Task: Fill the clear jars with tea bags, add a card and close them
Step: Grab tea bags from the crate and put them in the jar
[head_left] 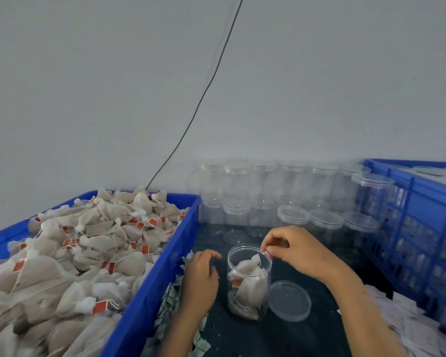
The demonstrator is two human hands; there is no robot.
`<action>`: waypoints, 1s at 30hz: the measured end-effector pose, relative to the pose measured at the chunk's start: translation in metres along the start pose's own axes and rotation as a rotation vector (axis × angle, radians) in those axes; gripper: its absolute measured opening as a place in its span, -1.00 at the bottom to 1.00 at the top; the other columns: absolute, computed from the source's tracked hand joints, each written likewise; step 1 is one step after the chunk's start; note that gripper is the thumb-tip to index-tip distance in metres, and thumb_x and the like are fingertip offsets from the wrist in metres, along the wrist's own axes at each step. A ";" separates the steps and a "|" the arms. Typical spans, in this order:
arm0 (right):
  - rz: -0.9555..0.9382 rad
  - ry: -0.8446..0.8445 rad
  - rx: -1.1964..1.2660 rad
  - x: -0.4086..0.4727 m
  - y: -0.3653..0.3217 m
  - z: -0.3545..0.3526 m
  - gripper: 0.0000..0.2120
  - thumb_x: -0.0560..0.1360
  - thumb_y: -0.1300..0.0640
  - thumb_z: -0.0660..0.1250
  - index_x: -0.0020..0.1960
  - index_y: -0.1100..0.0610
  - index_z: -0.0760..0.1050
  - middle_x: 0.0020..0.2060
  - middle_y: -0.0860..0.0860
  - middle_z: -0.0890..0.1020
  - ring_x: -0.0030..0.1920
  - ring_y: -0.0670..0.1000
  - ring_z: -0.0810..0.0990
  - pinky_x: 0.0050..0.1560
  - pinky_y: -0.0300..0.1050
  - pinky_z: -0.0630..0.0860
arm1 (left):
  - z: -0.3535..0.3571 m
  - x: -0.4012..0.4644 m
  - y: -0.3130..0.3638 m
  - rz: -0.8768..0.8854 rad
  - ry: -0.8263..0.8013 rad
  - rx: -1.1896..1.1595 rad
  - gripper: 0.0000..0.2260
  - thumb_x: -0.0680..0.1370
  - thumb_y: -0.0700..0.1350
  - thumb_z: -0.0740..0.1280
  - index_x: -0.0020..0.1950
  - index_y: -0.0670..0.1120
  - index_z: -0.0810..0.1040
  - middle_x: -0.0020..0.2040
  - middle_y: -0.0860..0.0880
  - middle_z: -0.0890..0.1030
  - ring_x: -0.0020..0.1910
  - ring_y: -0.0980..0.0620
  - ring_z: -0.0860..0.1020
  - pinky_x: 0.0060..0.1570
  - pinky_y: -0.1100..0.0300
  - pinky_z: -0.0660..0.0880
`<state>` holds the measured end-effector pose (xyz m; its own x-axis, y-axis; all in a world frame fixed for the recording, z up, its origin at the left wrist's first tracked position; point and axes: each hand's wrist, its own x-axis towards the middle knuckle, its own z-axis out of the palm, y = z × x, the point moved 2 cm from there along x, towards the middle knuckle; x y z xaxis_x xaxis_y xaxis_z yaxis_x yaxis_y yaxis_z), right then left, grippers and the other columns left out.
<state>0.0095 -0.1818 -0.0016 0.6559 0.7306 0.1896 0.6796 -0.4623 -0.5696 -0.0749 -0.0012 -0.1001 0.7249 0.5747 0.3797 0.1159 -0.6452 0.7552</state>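
On the dark bench point(281, 336), between two blue crates, an open jar point(249, 280) stands upright, partly filled with tea bags point(250, 284); one red tag shows low on its left side; its lid point(289, 300) lies flat just to the right, touching or nearly touching the jar's base; the right hand point(292, 249) hovers at the jar's far right rim, fingers curled with fingertips point(267, 247) pinched together over the mouth, though what this grip holds, if anything, is too small to tell; the left hand point(201, 276) sits just left of the jar, fingers loosely curled, holding nothing visible, and whether it touches the jar cannot be told; beneath and beside its wrist a strip of small paper cards point(173, 305) lies along the left crate's wall; that left crate point(150, 287) is heaped with loose tea bags point(70, 253), off-white pouches with strings and red tags; behind the open jar, against the wall point(294, 86), empty jars point(263, 197) stand stacked in two tiers, some capped; the right crate point(410, 228) has slotted walls; more pale cards point(410, 328) lie scattered at its foot by the right forearm; a thin black cable point(204, 94) runs slantwise down the wall.
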 end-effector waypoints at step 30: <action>0.221 0.413 0.631 -0.030 0.063 0.031 -0.58 0.45 0.52 0.05 -0.26 0.22 0.61 -0.34 0.05 0.69 -0.42 -0.10 0.47 -0.38 -0.29 0.45 | 0.005 0.013 -0.020 -0.096 0.082 0.427 -0.90 0.56 -0.10 0.35 -0.14 0.06 0.55 -0.13 0.10 0.60 -0.11 0.15 0.54 0.03 0.21 0.52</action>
<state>0.0222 -0.2168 -0.0679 0.9072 0.3520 0.2306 0.2853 -0.1115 -0.9519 -0.0644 0.0169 -0.1124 0.6430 0.6690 0.3729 0.4624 -0.7272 0.5073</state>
